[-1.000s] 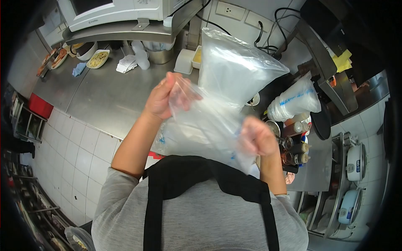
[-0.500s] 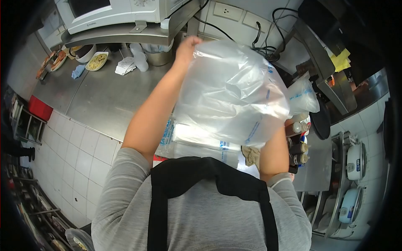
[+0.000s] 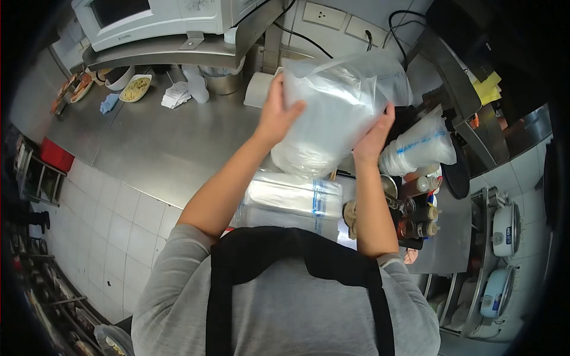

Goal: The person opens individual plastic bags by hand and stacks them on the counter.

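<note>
A large clear plastic bag (image 3: pixel 332 113) is between my two hands above the counter, its loose top edge rising at the back. My left hand (image 3: pixel 279 113) grips its left side, thumb on the near face. On the opposite side, my right hand (image 3: pixel 375 135) holds the bag with fingers pointing up. Whether anything is inside cannot be made out through the shiny plastic. Just below the bag lie flat plastic-wrapped packs (image 3: pixel 294 196) with blue print. To the right of my right hand leans a clear printed plastic sleeve (image 3: pixel 418 142).
Sauce bottles (image 3: pixel 418 207) stand right of my right forearm, near a brown cloth (image 3: pixel 350 219). On the steel counter (image 3: pixel 154 142) at left are a dish of food (image 3: pixel 136 88), a blue cloth (image 3: pixel 110 102) and white papers (image 3: pixel 176 95). A microwave (image 3: pixel 160 24) sits on the shelf above.
The bag was spread wide and covered my right hand; now it is narrower and more upright. My right hand has come into view on its right side, and my left hand has moved down.
</note>
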`<state>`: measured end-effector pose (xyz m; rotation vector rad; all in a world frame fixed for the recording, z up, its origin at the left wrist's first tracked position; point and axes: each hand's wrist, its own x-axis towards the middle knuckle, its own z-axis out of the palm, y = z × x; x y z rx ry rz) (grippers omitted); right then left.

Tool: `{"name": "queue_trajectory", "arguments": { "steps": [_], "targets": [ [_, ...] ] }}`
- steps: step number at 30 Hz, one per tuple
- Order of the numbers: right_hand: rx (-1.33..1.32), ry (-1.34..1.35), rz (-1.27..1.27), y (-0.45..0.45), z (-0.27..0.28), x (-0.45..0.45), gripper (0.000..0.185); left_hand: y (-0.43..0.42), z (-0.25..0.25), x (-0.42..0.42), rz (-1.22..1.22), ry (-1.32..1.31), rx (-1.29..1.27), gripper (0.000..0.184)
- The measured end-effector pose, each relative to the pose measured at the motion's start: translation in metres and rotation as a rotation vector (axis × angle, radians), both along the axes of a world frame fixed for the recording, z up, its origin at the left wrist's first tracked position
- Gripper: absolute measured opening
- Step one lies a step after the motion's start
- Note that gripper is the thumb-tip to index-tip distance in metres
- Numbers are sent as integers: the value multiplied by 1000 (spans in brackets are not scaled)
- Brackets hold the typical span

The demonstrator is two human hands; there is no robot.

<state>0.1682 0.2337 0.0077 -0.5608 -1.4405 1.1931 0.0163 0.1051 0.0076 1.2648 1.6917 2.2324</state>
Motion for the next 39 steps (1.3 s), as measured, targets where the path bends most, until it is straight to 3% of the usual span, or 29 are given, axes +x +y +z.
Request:
{"name": "queue_trajectory", "arguments": {
  "steps": [2, 3, 4, 5, 8, 9, 12, 13, 15, 16, 18, 20, 23, 25, 27, 28, 31, 32, 35, 39],
  "targets": [
    [78, -89, -62, -7, -27, -12, 63, 0, -14, 0, -100, 23, -189, 46],
    [142, -81, -81, -3, -63, -18, 68, 0, -47, -6, -198, -33, -280, 46],
    [324, -244, -27, -3, -88, -8, 75, 1, -74, -14, -294, -82, -365, 47],
    [510, -404, 26, -5, -106, 9, 82, -5, -94, -17, -262, -11, -367, 47],
    [474, -820, 151, 6, -126, 54, 93, -23, -112, -44, -179, 363, -452, 48],
    [468, -712, 127, 19, -122, 60, 95, -22, -112, -54, -155, 519, -493, 48],
    [222, -179, 152, 19, -43, 35, 92, -16, -19, -38, -246, 203, -143, 57],
    [282, -64, 187, 21, -21, 27, 90, -9, 3, -28, -255, 161, -28, 63],
    [121, 111, 265, 22, -7, 6, 90, 5, 26, -11, -132, 88, -133, 71],
    [105, 45, 161, 16, -10, -3, 89, 8, 29, -7, -67, 52, -184, 76],
    [65, 46, 44, -19, -15, -16, 84, 10, -20, -4, -159, 25, -177, 77],
    [121, -171, 72, -10, -81, -9, 79, 3, -54, -1, -192, 32, -231, 77],
    [188, -589, 115, -9, -108, 29, 69, -20, -79, -1, -108, 115, -410, 72],
    [-60, -327, 118, -12, -97, 51, 63, -32, -86, -5, 14, 240, -520, 67],
    [-308, -26, 133, -15, -70, 66, 58, -51, -82, 4, 163, 282, -329, 60],
    [-419, 170, 341, -29, -42, 77, 58, -60, -73, 12, 235, 303, -233, 56],
    [-688, 631, 869, -53, -6, 90, 57, -75, -33, 49, -47, 346, -154, 46],
    [-767, 761, 1035, -59, -2, 90, 57, -76, -16, 62, -314, 241, -189, 42],
    [-973, 943, 1231, -82, 9, 84, 55, -69, 5, 94, -685, -20, -146, 42],
    [-1016, 954, 1307, -98, 10, 79, 53, -65, 6, 106, -834, -150, -161, 48]
  ]
}}
